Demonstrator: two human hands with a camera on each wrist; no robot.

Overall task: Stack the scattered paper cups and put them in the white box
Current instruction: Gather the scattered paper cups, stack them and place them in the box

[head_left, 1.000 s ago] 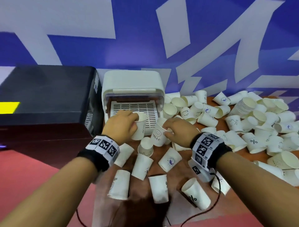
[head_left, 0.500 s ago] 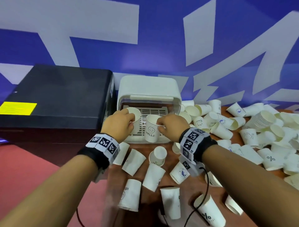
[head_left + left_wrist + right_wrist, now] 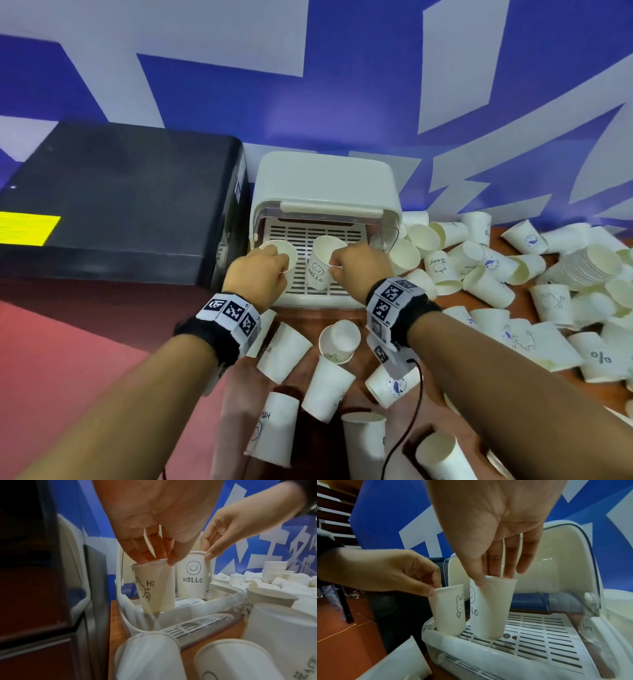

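Note:
The white box [image 3: 325, 181] stands open at the back of the table, its slatted floor [image 3: 539, 628] showing. My left hand [image 3: 274, 260] pinches the rim of an upright "Hi" cup [image 3: 154, 588] at the box's front left corner. Just to the right, my right hand [image 3: 337, 263] pinches the rim of an upright "HELLO" cup [image 3: 318, 270], whose base is down at the slats in the right wrist view [image 3: 491, 608]. The two cups stand side by side, apart, neither inside the other.
A black case [image 3: 113, 198] stands against the box's left side. Many loose paper cups [image 3: 548, 301] cover the brown table to the right, with one nested stack [image 3: 589, 267] among them. Several more cups [image 3: 284, 353] lie just in front of the box, under my wrists.
Both hands have carried their cups forward from above the table's front edge and down into the open box. The cups now stand lower, side by side on the slats.

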